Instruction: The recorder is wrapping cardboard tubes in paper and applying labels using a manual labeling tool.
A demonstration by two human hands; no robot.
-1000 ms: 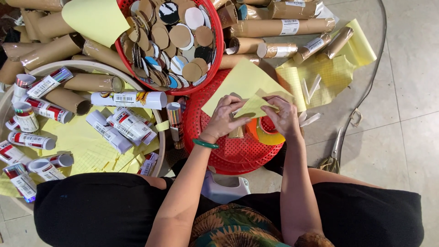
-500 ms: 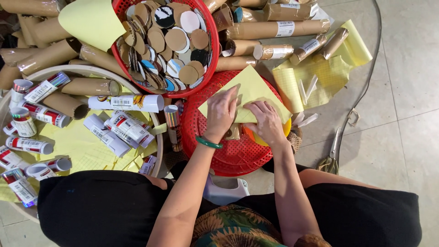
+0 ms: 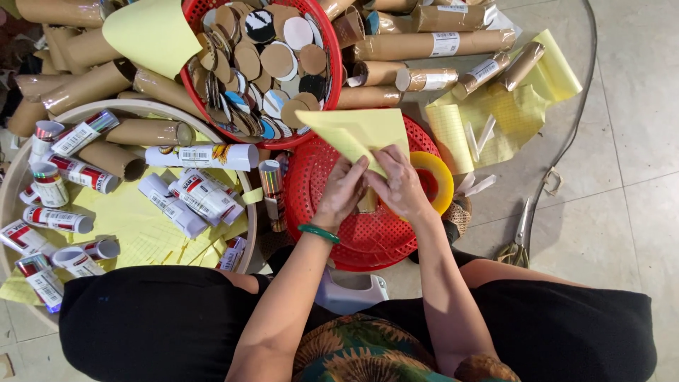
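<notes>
Here, seated on a tiled floor (image 3: 636, 141), a person works a yellow paper sheet (image 3: 357, 131) with both bare hands above an upturned red plastic basket (image 3: 332, 177). The left hand (image 3: 343, 191), a green bangle (image 3: 318, 233) at its wrist, and the right hand (image 3: 399, 185) meet almost fingertip to fingertip, each grip closed narrow on the near edge of the sheet. The sheet fans up and away from the grip, its long axis slanting from the fingers toward a second red basket (image 3: 332, 42) filled with round cardboard discs (image 3: 272, 60). Both hands sit equally close to the paper; neither leads. A yellow tape roll (image 3: 437, 177) lies just beside the right hand, on the far side from the left. Beyond it, more yellow sheets (image 3: 495, 117) and long cardboard tubes (image 3: 424, 46) lie on the floor, and scissors (image 3: 518, 240) rest well apart from the right forearm. Out past the left arm, a round tray (image 3: 244, 177) holds white labelled tubes (image 3: 198, 194) on yellow paper. What the fingers pinch beneath the sheet is hidden; a small brown shape shows between the palms, but whether it is a tube cannot be made out. A pale plastic object (image 3: 350, 291) near the lap is partly covered.
</notes>
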